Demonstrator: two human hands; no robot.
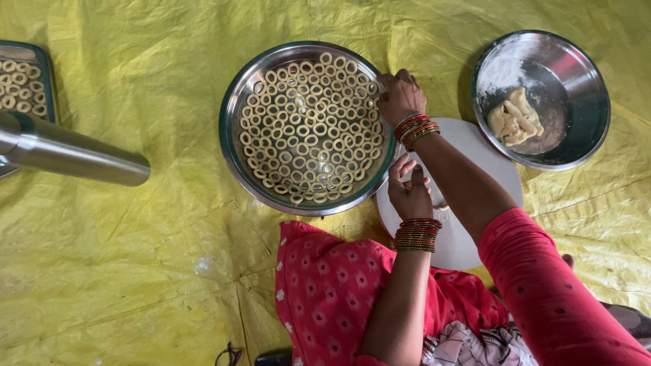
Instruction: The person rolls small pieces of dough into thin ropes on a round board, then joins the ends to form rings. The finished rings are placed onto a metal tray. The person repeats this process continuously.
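In the head view, the person sits on a yellow plastic sheet (135, 271) that covers the floor; the right hand (401, 96) reaches to the right rim of a large round steel tray (234, 152), and its fingers are curled together at the rim as if they set down a small piece, but what they pinch is hidden, so I cannot tell if they hold anything. The tray is almost full of small pale dough rings (308, 125), which lie flat, side by side, in one layer; only a narrow bare strip stays along the edge. The left hand (409, 190) rests on a round white board (468, 244) just beside the tray; its fingers are half open and bent, and whether they grip some dough I cannot tell. To the right, apart from the board, stands a round steel bowl (583, 102) with a small lump of pale dough (517, 118) and traces of flour; so, in my judgement, most of the shaping is done and little dough is left. At the far left, a rectangular tray (41, 57) with more rings is partly visible; a shiny steel cylinder (68, 152) lies across in front of it.
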